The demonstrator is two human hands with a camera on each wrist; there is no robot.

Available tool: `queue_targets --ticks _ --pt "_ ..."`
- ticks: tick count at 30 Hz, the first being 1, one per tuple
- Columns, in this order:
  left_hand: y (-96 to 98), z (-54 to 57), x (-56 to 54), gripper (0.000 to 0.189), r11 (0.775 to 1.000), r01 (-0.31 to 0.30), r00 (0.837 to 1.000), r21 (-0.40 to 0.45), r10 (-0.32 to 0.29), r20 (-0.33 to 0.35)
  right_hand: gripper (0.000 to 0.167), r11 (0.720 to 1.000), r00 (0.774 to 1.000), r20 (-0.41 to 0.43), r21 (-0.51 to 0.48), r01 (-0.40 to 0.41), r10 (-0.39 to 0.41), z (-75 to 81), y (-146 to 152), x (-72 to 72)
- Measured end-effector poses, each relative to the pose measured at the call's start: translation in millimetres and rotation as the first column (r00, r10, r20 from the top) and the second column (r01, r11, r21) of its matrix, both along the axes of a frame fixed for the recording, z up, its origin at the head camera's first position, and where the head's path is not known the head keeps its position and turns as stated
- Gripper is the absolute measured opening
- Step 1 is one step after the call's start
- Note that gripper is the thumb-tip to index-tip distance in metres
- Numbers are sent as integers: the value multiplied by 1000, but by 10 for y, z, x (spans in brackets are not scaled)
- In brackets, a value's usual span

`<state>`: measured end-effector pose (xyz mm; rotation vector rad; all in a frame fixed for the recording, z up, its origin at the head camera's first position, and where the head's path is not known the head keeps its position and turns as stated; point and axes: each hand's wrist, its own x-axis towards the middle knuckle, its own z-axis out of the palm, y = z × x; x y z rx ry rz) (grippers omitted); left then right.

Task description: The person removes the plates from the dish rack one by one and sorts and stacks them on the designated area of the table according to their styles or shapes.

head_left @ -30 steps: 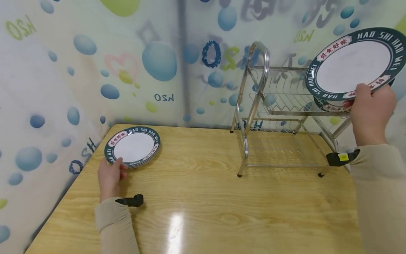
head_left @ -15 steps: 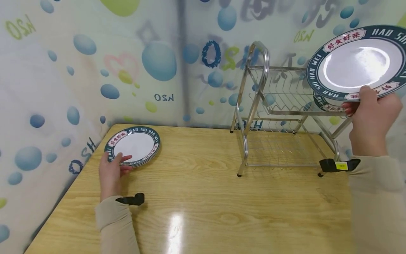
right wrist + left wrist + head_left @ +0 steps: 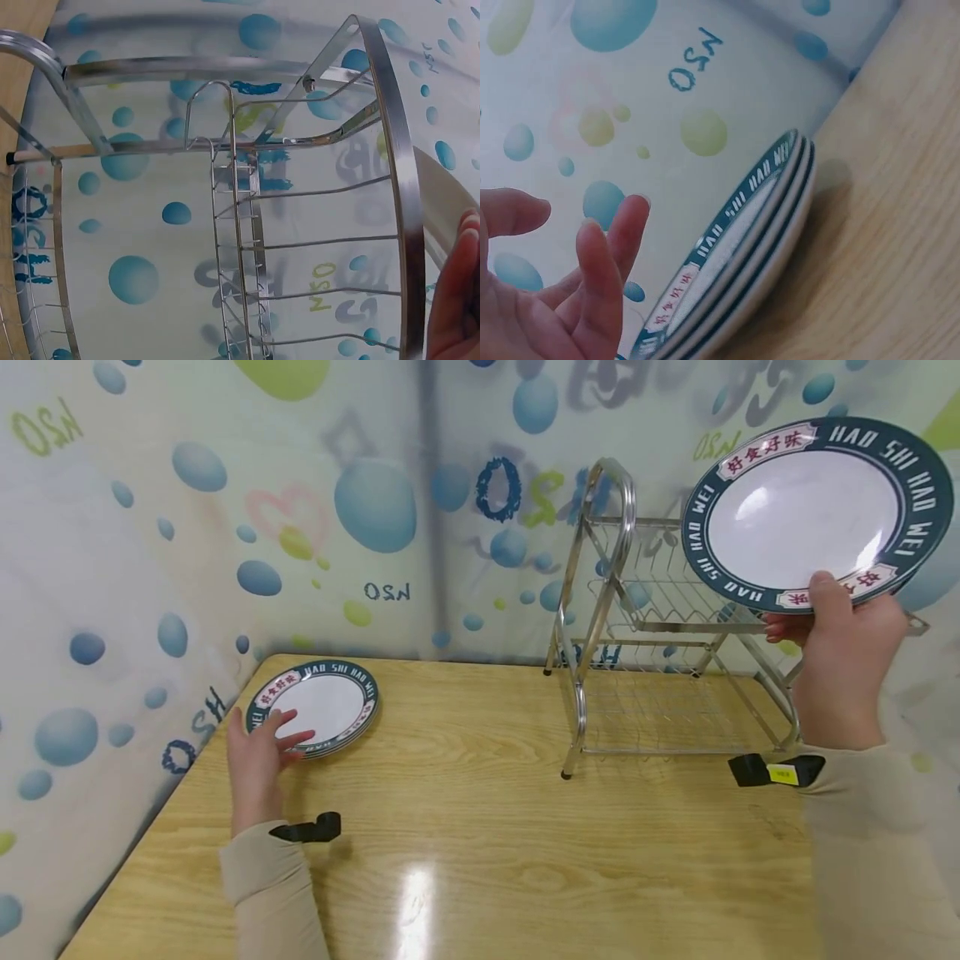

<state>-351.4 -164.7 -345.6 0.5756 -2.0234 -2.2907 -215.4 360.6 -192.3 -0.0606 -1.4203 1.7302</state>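
My right hand pinches a round white plate with a dark green lettered rim, thumb on top and fingers beneath. It holds the plate tilted in front of the metal dish rack's upper tier. In the right wrist view, part of the plate's pale underside shows past the rack's bar, beside my fingers. On the left, my left hand hovers with spread fingers over the near edge of a stack of matching plates. The left wrist view shows its fingers apart from the stacked rims.
The two-tier wire rack stands at the back right of the wooden table. A patterned curtain with blue bubbles runs behind and along the left side. The plate stack lies at the table's back left corner.
My left hand has loosened from the stack's rim and spread its fingers. My right hand has shifted left with the plate; the second plate rim seen behind it earlier is now covered.
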Motion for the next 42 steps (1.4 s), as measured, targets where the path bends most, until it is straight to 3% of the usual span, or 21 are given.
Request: queue_targets --ticks 5,12,20,27,35,42 --pt "33 114 37 73 1000 -4 999 -21 3 -49 43 999 999 -36 -15 -34 33 -45 -95 36" --pt "87 274 127 77 999 15 994 -38 -19 -108 39 993 996 -79 -106 -43 34 -169 -223 117" --pt "177 457 225 75 997 33 983 -70 -45 -177 37 984 974 -221 -158 -81 45 -281 -453 103" --pt "287 579 332 72 996 80 961 -34 -86 -264 39 982 955 -283 -140 -129 85 -385 -622 96" --pt "385 732 440 70 988 146 919 -43 -152 -365 40 977 950 -304 -176 -124 66 -564 -790 155" --pt "404 787 486 68 987 154 909 -51 -162 -383 37 980 932 -358 -154 -127 64 -661 -895 173"
